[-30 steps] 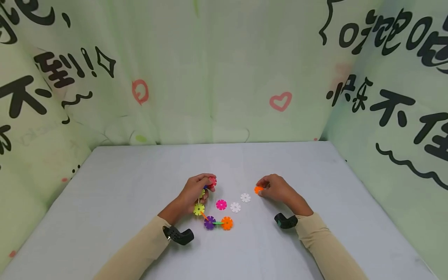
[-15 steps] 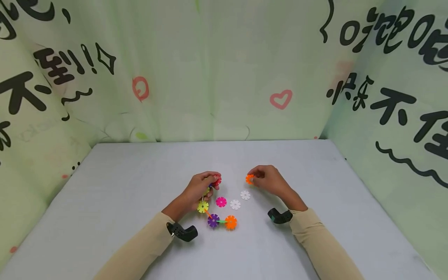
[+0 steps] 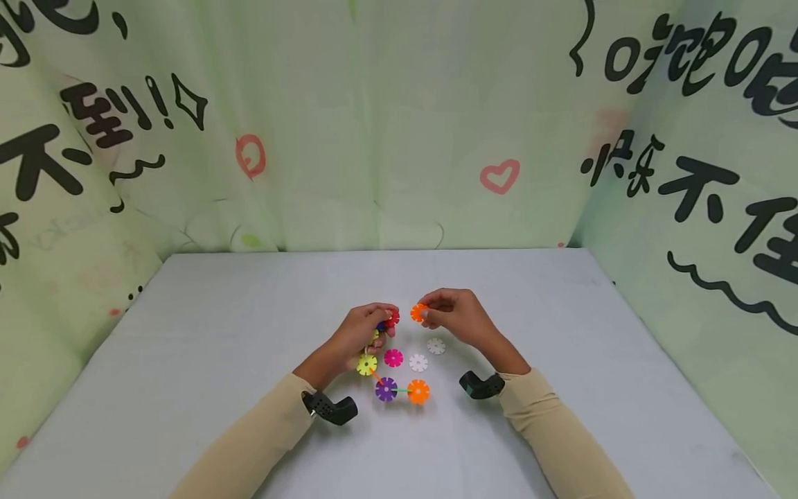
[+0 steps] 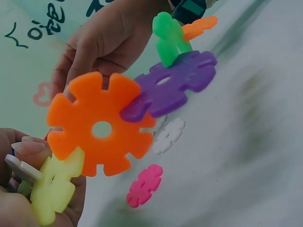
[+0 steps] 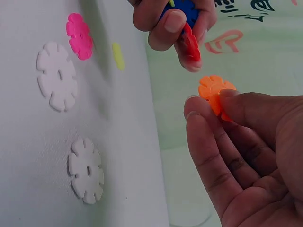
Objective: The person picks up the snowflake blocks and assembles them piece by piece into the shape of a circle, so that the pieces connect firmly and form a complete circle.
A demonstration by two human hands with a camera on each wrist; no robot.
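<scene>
My left hand [image 3: 358, 337] grips the upper end of a chain of notched plastic flower discs. At its tip, between thumb and fingers, is a red disc [image 5: 191, 43] joined to a blue disc [image 5: 187, 12]. Below the hand hang a yellow disc [image 3: 366, 364], an edge-on orange disc [image 4: 71, 118], a purple disc [image 3: 386, 389], a green disc [image 4: 166, 38] and an orange end disc [image 3: 418, 392]. My right hand [image 3: 458, 317] pinches a single orange disc [image 5: 210, 87] between thumb and fingers, a short gap from the red one.
On the white table [image 3: 249, 305], beneath and between the hands, lie a loose pink disc [image 3: 393, 358] and two white discs, a nearer white disc [image 3: 418, 363] and a farther white disc [image 3: 436, 346]. A printed pale green curtain [image 3: 374, 138] encloses the back and sides.
My right hand has moved left and away from me with its orange disc, closing in on the left hand. The left hand and its chain have shifted slightly right.
</scene>
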